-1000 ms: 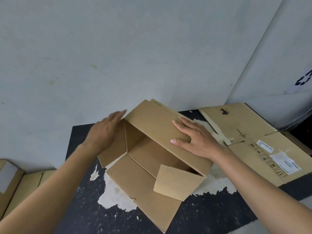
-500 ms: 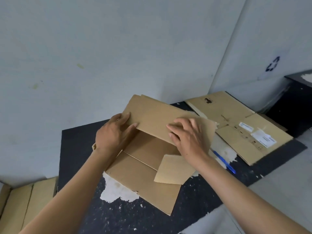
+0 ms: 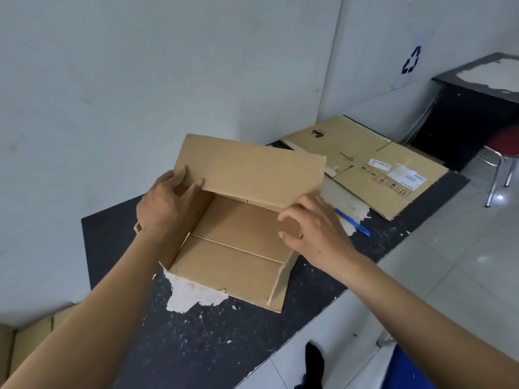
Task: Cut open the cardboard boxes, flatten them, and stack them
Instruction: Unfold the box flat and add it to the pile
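A plain brown cardboard box (image 3: 233,256) lies partly collapsed on the black table (image 3: 202,341), its inner panels facing up. My left hand (image 3: 165,204) grips the left end of its large upper panel, thumb on top. My right hand (image 3: 311,234) holds the box's right side flap with curled fingers, under the panel's right end. A blue cutter (image 3: 352,221) lies on the table just right of that hand. Further right, a flattened box (image 3: 373,161) with white labels lies flat by the wall corner.
The table top is chipped with white patches and stands against a pale wall. More cardboard (image 3: 31,343) stands on the floor at the lower left. A black desk (image 3: 474,108) and a red chair (image 3: 502,153) are at the far right. A tiled floor runs along the table's right edge.
The upper panel, pressed down half a second ago, is now lifted and held by its left end. My right hand moved from the panel's top down to the right flap. The view swung right.
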